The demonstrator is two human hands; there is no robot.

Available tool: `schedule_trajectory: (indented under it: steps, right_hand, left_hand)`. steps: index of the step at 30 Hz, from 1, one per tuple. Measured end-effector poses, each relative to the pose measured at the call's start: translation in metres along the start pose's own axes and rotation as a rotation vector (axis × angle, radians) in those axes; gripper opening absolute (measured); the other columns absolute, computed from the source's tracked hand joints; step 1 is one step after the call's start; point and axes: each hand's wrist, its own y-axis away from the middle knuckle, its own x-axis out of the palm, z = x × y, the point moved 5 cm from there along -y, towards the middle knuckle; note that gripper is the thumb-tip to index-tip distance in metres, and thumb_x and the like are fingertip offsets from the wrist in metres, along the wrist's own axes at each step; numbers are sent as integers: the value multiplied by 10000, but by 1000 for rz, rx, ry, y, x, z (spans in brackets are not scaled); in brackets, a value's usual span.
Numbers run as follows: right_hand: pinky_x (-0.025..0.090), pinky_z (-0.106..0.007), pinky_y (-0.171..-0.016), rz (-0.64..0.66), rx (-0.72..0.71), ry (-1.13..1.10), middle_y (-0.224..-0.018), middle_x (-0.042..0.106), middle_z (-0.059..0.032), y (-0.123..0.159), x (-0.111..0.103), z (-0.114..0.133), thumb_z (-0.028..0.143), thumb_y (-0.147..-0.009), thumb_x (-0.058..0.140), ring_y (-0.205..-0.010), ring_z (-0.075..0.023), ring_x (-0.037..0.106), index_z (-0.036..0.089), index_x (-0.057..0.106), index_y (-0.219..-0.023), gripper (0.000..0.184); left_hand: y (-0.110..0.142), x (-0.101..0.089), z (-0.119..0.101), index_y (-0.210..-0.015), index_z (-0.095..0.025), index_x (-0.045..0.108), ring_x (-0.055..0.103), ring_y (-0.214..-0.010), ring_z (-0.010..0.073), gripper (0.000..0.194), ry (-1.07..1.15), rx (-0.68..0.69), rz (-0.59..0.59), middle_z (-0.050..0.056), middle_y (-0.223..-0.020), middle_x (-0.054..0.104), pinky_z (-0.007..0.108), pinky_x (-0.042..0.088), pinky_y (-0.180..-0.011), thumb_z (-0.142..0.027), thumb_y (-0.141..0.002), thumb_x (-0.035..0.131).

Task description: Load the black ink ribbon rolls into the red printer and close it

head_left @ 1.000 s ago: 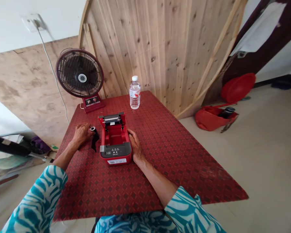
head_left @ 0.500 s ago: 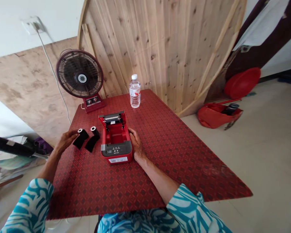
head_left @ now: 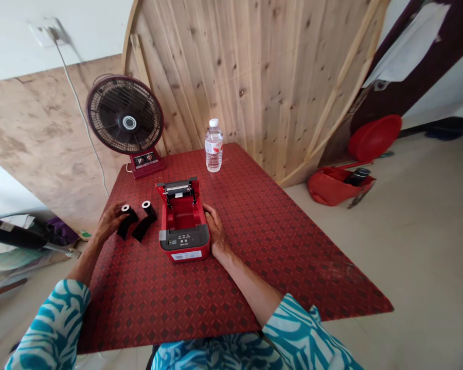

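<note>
A small red printer (head_left: 183, 224) with its lid open sits on the red patterned table (head_left: 254, 246). My right hand (head_left: 215, 228) lies flat against the printer's right side, fingers stretched out. Two black rolls with white cores lie left of the printer. My left hand (head_left: 110, 221) curls over the left black roll (head_left: 124, 220), its fingers touching it. The right black roll (head_left: 144, 221) lies free between that hand and the printer.
A dark red table fan (head_left: 125, 123) stands at the table's back left, its cord running up to a wall socket. A water bottle (head_left: 214, 146) stands at the back. Wooden boards lean on the wall behind. Red bag and basin lie on the floor at right.
My left hand drew away from the printer, uncovering two black rolls, and now rests on the left one. My right hand stayed against the printer.
</note>
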Motion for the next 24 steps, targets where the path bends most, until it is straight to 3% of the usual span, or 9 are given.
schedule_trajectory:
  steps: [4, 6, 9, 11, 14, 17, 20, 24]
  right_hand:
    - [416, -420, -1056, -5, -12, -14, -1236, 668, -35, 0, 1, 2, 396, -868, 490, -1183, -232, 573, 253, 651, -1161, 364]
    - [412, -420, -1062, 0, -17, -14, -1241, 667, -35, 0, 1, 2, 389, -872, 494, -1189, -231, 571, 255, 652, -1161, 356]
    - [399, -423, -1078, -3, -26, -12, -1242, 665, -31, 0, 1, 2, 395, -874, 493, -1202, -229, 561, 263, 654, -1156, 350]
    - [396, -427, -1080, -1, -19, -16, -1247, 659, -32, 0, 1, 1, 410, -877, 487, -1206, -230, 557, 267, 648, -1162, 358]
    - [395, -433, -1078, 5, -10, -21, -1250, 652, -46, 0, 2, 0, 427, -874, 483, -1209, -236, 553, 254, 642, -1171, 379]
    - [390, -424, -1083, 9, -27, -20, -1245, 649, -53, 0, 2, 3, 436, -872, 485, -1208, -232, 553, 242, 642, -1173, 392]
    - [393, -407, -1078, 24, -53, -4, -1233, 652, -53, 0, 3, 6, 434, -871, 478, -1194, -221, 560, 243, 646, -1170, 393]
    - [402, -395, -1066, 13, -66, 8, -1209, 656, -61, -2, 4, 6, 429, -858, 468, -1176, -218, 566, 232, 656, -1153, 401]
  left_hand:
    - [7, -2, -7, -929, -170, 632, 697, -894, 274, 673, 22, 10, -34, 88, -919, 739, 388, 566, -803, -629, -465, 796]
    - [16, -10, -19, -1022, -169, 633, 695, -890, 265, 721, 42, 27, -73, 87, -963, 735, 367, 574, -773, -669, -519, 759]
    - [36, -17, -50, -1195, -199, 609, 695, -875, 254, 776, 99, 62, -99, 77, -1062, 724, 357, 587, -740, -666, -589, 740]
    - [53, -11, -80, -1216, -213, 627, 692, -908, 263, 748, 91, 133, -61, 72, -1075, 725, 365, 590, -779, -623, -607, 766]
    - [78, 21, -129, -1202, -216, 662, 672, -1022, 276, 627, -64, 336, 105, 79, -1122, 716, 384, 550, -914, -558, -685, 756]
    - [94, 64, -164, -1158, -226, 680, 680, -986, 247, 466, -249, 508, 255, 66, -1083, 728, 370, 540, -911, -493, -778, 698]
    - [95, 101, -179, -1117, -230, 677, 680, -973, 215, 321, -387, 601, 358, 41, -1057, 733, 339, 529, -907, -373, -831, 654]
    - [83, 128, -176, -1116, -219, 654, 673, -1016, 203, 287, -509, 608, 436, 39, -1098, 725, 319, 510, -932, -250, -831, 633]
